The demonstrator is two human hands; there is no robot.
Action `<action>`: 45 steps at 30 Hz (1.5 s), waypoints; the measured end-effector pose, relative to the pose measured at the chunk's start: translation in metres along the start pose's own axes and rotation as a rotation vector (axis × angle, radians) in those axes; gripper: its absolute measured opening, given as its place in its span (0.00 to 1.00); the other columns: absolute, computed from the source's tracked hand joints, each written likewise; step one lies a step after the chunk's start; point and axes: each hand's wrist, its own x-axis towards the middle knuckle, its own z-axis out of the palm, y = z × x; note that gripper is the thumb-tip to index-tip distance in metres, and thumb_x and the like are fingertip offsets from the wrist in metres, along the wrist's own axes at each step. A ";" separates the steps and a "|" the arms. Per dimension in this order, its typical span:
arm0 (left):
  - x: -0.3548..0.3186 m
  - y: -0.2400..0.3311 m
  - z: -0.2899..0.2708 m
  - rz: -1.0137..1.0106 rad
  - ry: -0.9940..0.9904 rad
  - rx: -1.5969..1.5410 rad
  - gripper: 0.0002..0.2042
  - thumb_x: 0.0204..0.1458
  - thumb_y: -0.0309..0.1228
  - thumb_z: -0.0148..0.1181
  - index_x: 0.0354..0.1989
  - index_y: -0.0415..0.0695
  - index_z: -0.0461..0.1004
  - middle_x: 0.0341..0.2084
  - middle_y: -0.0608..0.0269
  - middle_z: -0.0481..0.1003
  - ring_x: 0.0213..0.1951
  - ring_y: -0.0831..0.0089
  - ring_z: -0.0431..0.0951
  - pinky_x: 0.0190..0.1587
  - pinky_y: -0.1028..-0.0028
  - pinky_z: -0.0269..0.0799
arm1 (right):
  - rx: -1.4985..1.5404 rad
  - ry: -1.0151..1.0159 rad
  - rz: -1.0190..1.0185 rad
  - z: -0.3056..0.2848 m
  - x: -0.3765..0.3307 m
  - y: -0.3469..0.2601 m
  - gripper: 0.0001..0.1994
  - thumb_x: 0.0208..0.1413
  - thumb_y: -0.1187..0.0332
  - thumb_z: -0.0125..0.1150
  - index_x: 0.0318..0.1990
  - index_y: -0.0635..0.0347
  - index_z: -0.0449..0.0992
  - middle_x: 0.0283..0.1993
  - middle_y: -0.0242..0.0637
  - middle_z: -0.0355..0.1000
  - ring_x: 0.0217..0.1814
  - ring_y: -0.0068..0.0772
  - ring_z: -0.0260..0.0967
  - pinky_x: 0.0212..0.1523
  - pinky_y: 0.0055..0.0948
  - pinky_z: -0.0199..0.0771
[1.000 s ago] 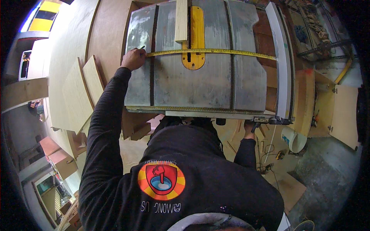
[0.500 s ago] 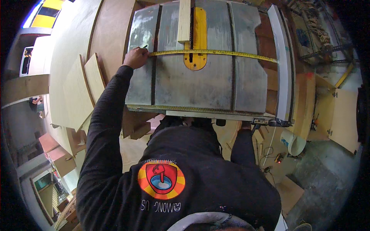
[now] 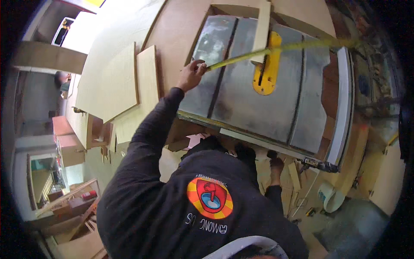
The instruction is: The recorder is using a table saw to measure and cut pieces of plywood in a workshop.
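A grey metal table-saw top (image 3: 258, 99) is spanned by a yellow steel tape measure (image 3: 276, 49), its end pinched in the left hand (image 3: 191, 74). Below the table's front edge, the right hand (image 3: 276, 166) is seen; its finger state cannot be told.

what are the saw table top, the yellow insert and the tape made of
Saw table top: bare metal, likely cast, with a dull grey scuffed sheen. Yellow insert: probably painted metal or plastic, smooth. Tape measure blade: thin yellow-coated strip, likely steel, held taut by the left hand.
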 end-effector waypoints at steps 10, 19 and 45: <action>-0.005 0.018 -0.056 -0.211 0.400 0.104 0.21 0.60 0.41 0.51 0.54 0.37 0.63 0.31 0.41 0.77 0.36 0.47 0.79 0.39 0.55 0.72 | 0.579 -0.144 -0.263 -0.172 -0.008 -0.102 0.11 0.57 0.64 0.57 0.33 0.64 0.76 0.29 0.49 0.72 0.33 0.49 0.71 0.36 0.46 0.71; 0.071 -0.073 -0.075 0.062 0.038 0.822 0.30 0.54 0.52 0.54 0.59 0.45 0.64 0.52 0.51 0.71 0.52 0.55 0.72 0.54 0.46 0.65 | 1.088 -0.163 -1.222 -0.566 0.014 -0.390 0.11 0.49 0.66 0.67 0.35 0.62 0.74 0.32 0.43 0.72 0.37 0.49 0.71 0.39 0.41 0.72; -0.176 -0.232 -0.301 -0.536 0.558 0.915 0.36 0.49 0.51 0.62 0.60 0.36 0.64 0.55 0.28 0.62 0.57 0.38 0.64 0.60 0.52 0.60 | 0.188 0.388 0.148 -0.451 0.368 -0.225 0.22 0.51 0.56 0.63 0.45 0.65 0.73 0.40 0.53 0.76 0.45 0.57 0.73 0.46 0.48 0.73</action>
